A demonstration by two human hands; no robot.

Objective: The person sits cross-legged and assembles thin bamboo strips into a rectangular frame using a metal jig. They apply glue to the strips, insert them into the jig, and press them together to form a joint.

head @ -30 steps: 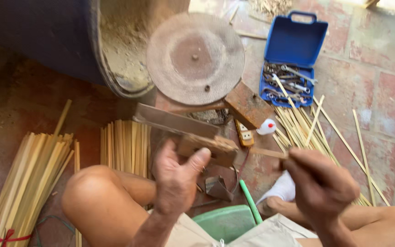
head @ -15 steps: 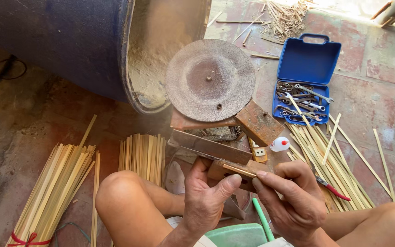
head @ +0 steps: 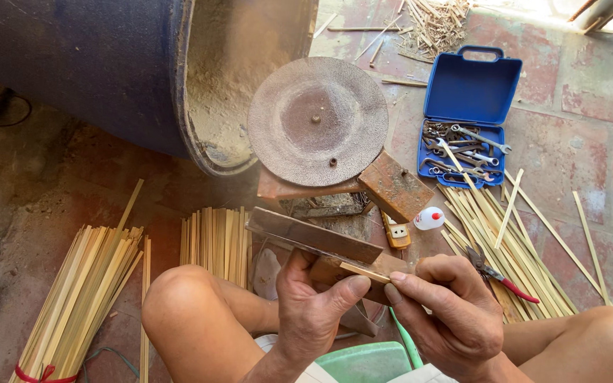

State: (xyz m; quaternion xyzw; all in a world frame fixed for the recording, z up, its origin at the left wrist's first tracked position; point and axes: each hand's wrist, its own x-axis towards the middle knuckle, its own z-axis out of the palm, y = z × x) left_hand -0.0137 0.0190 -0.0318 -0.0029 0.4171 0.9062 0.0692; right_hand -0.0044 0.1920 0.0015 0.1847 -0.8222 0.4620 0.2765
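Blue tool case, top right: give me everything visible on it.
The blue tool case is a hard plastic case lying open on the tiled floor, lid tipped back with a moulded carry handle at the far edge. The lid is empty inside. The lower tray holds a jumble of metal wrenches. A few loose bamboo strips lean over its near edge. It sits right of the round metal disc; neither hand touches it.

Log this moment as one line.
left hand: pinching bamboo strip | right hand: pinching same strip | strip: lying on wooden block | nearby: sanding disc, blue tool case
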